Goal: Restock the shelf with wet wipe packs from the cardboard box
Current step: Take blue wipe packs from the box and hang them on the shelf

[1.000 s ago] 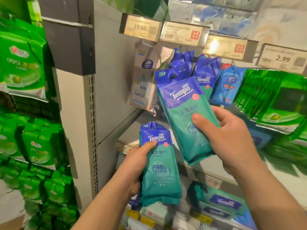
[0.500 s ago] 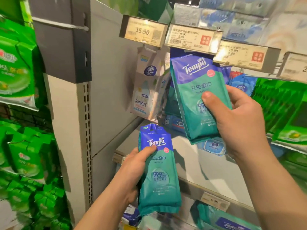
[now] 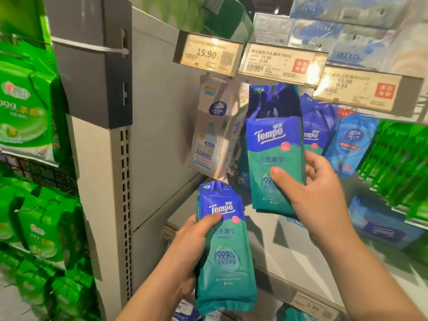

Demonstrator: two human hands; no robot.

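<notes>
The Tempo pack (image 3: 225, 249) in the left hand (image 3: 185, 253) is soft plastic film, smooth with a faint sheen, crimped at its ends. The raised Tempo pack (image 3: 275, 156) in the right hand (image 3: 324, 198) has the same slick film. The shelf upright (image 3: 104, 205) looks like matt painted metal, perforated. The price tags (image 3: 208, 54) are paper behind glossy clear plastic. The green packs (image 3: 25, 107) shine like plastic wrap.

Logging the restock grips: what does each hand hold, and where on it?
The left hand grips a Tempo wipe pack by its left edge, thumb across the front. The right hand holds a second Tempo pack by its lower right part.
</notes>
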